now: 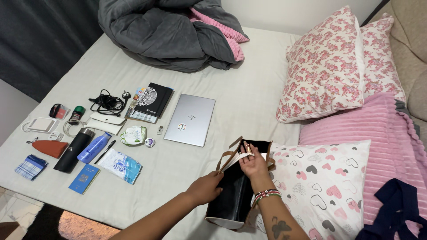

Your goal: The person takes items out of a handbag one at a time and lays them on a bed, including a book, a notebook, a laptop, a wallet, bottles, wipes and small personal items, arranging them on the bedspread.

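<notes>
A black tote bag [233, 195] with brown handles lies open on the bed near the front edge. My left hand [205, 186] grips its left side. My right hand [252, 163] reaches into the bag's mouth and pinches a small zipper pull on the pale lining. A beaded bracelet sits on my right wrist.
A silver laptop [190, 119] lies mid-bed. Left of it are black notebooks [151, 101], a cable bundle [106, 103], a white pouch [106, 123], a black flask [74, 150], a blue bottle [94, 147], a tissue pack [120, 165] and a blue booklet [84, 178]. Pillows [324, 186] lie right; a grey duvet [169, 31] lies behind.
</notes>
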